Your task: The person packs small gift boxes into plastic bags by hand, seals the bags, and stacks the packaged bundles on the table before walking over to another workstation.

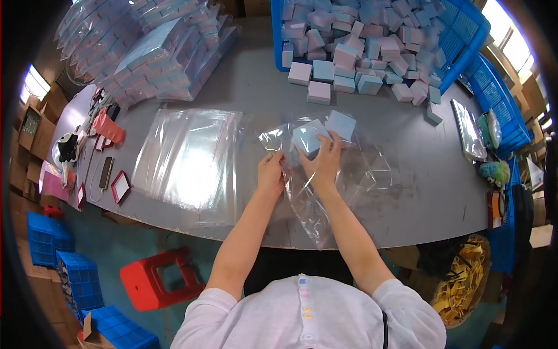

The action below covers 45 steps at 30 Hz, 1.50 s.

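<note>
My left hand pinches the edge of a clear plastic bag that spreads over the grey table. Just right of it, my right hand has its fingers on a light blue box, which lies at the bag's far part. A second light blue box lies against it on the right, beyond my right fingertips. Whether the boxes are inside the bag is hard to tell through the shiny film. To the left lies a flat stack of clear bags.
Bagged boxes are piled at the back left. A blue crate spills pink and blue boxes at the back right. Small items, including a red-framed piece, lie left. A red stool stands on the floor.
</note>
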Each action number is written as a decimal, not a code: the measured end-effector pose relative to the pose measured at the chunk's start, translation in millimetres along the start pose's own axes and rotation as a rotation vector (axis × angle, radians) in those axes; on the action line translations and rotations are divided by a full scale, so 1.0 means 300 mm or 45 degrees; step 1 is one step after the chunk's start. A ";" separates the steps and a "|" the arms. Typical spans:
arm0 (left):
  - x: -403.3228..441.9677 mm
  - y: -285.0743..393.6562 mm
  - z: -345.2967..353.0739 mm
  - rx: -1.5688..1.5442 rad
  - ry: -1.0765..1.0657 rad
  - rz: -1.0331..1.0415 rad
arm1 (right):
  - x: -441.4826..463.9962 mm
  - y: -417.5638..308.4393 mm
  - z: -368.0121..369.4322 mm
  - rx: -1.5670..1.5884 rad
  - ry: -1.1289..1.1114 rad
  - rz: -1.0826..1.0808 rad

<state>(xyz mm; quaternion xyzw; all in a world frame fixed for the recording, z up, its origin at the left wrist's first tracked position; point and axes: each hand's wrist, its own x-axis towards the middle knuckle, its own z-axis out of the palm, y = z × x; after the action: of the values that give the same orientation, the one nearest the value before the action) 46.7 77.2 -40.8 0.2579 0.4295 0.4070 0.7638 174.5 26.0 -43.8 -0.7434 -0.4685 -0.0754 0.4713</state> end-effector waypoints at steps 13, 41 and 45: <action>0.044 0.140 -0.204 -0.442 -0.005 0.121 | 0.298 -0.039 -0.449 0.560 -1.653 -0.557; 0.031 0.116 -0.123 0.156 0.208 0.097 | 0.592 0.683 -0.420 -0.220 -0.557 -0.218; -0.193 0.177 -0.033 1.192 0.426 1.251 | 0.457 0.731 -0.504 -0.560 -0.806 -0.103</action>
<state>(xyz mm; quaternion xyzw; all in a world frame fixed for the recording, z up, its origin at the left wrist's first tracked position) -0.4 57.2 19.6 0.6582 0.5050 0.5116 0.2234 468.0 -30.5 -23.7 -0.7942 -0.5923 0.0406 0.1296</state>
